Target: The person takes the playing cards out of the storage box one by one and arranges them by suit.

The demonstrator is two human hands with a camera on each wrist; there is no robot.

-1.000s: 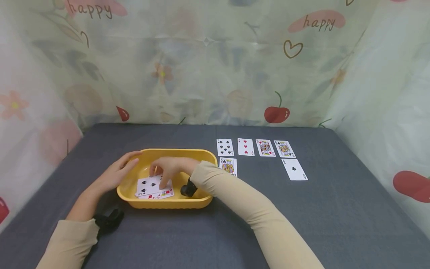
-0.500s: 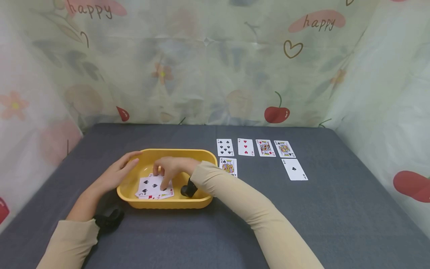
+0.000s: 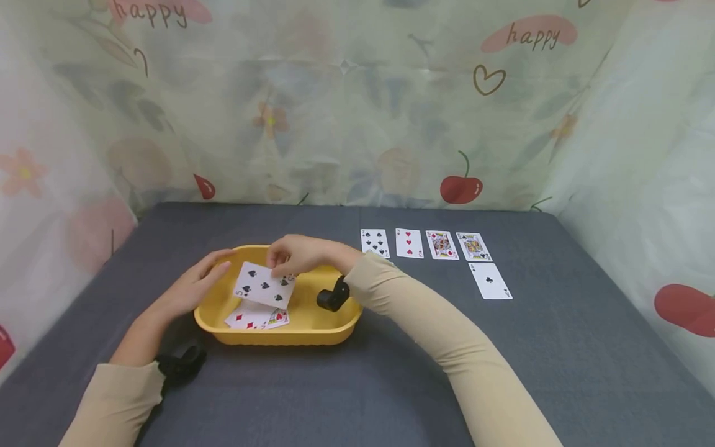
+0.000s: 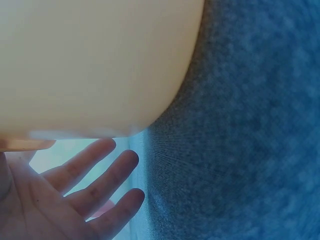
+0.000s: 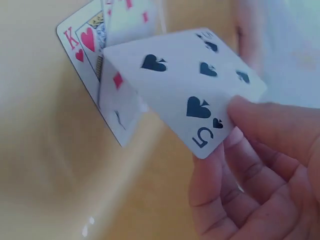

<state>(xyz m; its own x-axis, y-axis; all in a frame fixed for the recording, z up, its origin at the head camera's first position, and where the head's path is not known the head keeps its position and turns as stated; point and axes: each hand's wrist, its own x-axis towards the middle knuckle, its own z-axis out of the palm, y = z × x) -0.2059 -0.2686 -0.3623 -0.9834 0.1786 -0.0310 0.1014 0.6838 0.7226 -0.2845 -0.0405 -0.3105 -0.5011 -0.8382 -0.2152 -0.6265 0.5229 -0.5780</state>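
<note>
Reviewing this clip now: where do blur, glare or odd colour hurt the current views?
Head: fairly even light, though the small card indices are hard to read; left wrist: bluish cast, soft-focus table, bright backlight behind the left hand; right wrist: small glare spots on the blurry tray, five of spades readable.

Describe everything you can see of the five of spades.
The five of spades is a thin playing card that looks like paper, with rounded corners, five black spades on white and a 5 in opposite corners. Its face shows; its back is hidden. The right hand holds it tilted over the floor of the yellow tray, thumb on its face by the far edge. It partly covers the cards below; whether it touches them I can't tell.
</note>
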